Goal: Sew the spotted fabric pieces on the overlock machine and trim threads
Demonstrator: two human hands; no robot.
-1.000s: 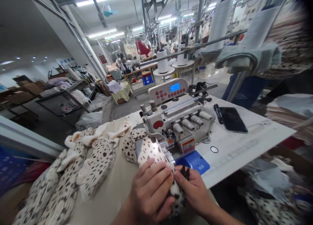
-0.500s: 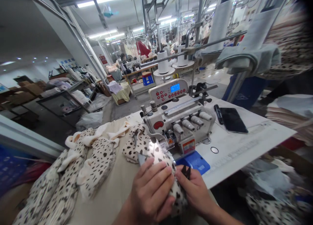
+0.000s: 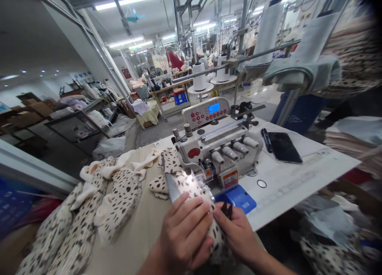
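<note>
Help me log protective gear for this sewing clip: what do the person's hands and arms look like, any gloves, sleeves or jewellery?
The left hand and right hand are both ungloved. No ring shows on the fingers, and no watch or bracelet shows at either wrist. The left forearm and right forearm are uncovered to the picture's edge, with no sleeve or cuff in view.

black phone point(image 3: 283, 147), 2 thread cones point(image 3: 199, 77) (white)
</note>
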